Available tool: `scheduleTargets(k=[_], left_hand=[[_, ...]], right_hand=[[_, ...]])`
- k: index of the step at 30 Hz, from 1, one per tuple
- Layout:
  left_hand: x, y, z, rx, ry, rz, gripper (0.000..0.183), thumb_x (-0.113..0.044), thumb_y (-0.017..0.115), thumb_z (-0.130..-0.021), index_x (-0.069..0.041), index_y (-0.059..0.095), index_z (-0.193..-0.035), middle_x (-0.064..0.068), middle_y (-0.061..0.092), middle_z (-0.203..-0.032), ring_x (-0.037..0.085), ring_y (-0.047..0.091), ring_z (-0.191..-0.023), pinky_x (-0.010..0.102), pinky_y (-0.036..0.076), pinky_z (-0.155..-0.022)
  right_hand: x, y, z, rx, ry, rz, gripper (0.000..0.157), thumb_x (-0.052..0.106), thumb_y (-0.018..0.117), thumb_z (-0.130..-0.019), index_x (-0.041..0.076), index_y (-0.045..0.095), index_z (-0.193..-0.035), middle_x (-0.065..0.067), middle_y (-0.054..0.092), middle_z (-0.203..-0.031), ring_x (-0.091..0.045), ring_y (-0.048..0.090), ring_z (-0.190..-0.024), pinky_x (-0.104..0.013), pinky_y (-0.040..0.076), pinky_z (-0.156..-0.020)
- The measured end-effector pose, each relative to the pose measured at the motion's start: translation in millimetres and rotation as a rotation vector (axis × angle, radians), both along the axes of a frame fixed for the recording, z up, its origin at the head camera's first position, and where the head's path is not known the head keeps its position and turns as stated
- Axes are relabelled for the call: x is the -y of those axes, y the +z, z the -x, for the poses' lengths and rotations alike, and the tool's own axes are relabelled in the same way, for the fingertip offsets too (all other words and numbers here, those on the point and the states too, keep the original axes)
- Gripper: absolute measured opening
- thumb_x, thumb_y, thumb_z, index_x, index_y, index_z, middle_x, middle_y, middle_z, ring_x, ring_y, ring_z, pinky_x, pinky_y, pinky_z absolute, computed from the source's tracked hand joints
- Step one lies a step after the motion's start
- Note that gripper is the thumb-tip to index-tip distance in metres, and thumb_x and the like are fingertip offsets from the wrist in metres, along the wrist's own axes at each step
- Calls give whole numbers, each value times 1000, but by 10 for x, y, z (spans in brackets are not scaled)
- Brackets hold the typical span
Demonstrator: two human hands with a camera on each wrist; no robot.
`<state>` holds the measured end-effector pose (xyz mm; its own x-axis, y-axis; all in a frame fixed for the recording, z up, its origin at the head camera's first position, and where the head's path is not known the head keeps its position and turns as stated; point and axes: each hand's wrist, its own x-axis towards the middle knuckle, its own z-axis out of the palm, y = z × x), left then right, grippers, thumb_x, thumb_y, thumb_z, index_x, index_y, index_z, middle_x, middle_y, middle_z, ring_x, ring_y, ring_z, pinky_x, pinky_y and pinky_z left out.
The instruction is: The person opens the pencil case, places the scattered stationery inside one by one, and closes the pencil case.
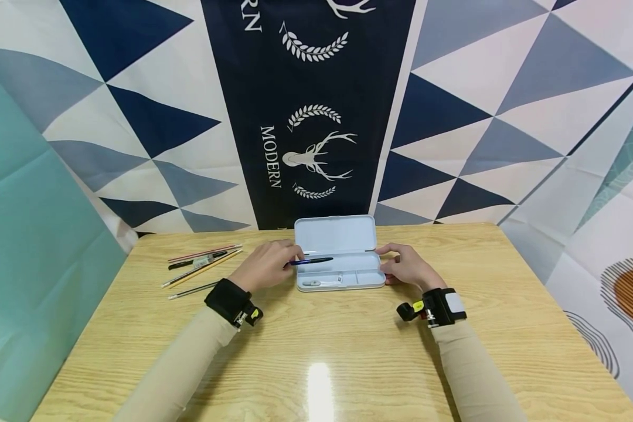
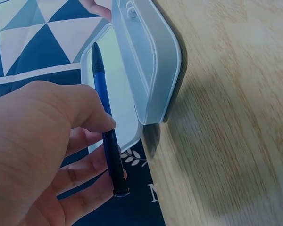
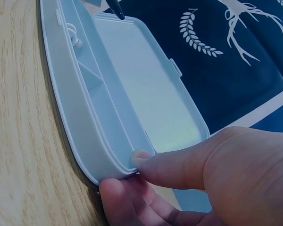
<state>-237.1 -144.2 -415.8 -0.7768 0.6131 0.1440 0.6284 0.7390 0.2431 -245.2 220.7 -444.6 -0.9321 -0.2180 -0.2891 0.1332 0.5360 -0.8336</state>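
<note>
My left hand (image 1: 266, 264) pinches a dark blue pen (image 2: 102, 92) between thumb and fingers. The pen lies level above the left part of a pale blue pencil case (image 1: 334, 234), its tip pointing right in the head view. The case is open, its lid leaning back towards the wall. With thumb on the rim and fingers outside, my right hand (image 3: 179, 174) grips the case's right end. A small compass-like tool (image 1: 312, 283) sits in the front compartment. A divider (image 3: 89, 74) splits that compartment.
Left of the case lie a red pencil (image 1: 206, 252), a black pen (image 1: 181, 264), a yellow pencil (image 1: 206, 269) and a dark pencil (image 1: 192, 291), with other slim items among them. Patterned cloth (image 1: 316, 211) hangs behind the wooden table (image 1: 322, 334).
</note>
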Motion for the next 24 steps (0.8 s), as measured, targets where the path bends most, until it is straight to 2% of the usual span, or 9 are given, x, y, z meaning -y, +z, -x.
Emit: scheduleTargets(k=[10,15,24], left_hand=[[-147,-28,26,13,8,2,26,1,75,-100,-10,83,-122,7,79,-112,15,62,-86,31,55,-81],[-224,-56,44,7,0,-7,29,2,75,-98,-10,83,-123,7,79,-111,15,62,-86,31,56,-80],[-304,-135,99,13,-9,-24,32,2,72,-98,-12,83,-125,6,78,-110,14,62,-87,30,56,-81]], right_hand=[[-24,-11,8,2,-8,-5,51,3,65,-109,-3,56,-160,-7,62,-88,-13,68,-76,-23,62,-70],[-13,-13,-5,-3,-6,3,53,3,66,-109,-3,55,-161,-3,57,-84,-13,67,-76,-23,62,-70],[1,-23,-2,5,-16,4,54,4,67,-109,-2,55,-161,-2,58,-86,-13,67,-77,-23,62,-70]])
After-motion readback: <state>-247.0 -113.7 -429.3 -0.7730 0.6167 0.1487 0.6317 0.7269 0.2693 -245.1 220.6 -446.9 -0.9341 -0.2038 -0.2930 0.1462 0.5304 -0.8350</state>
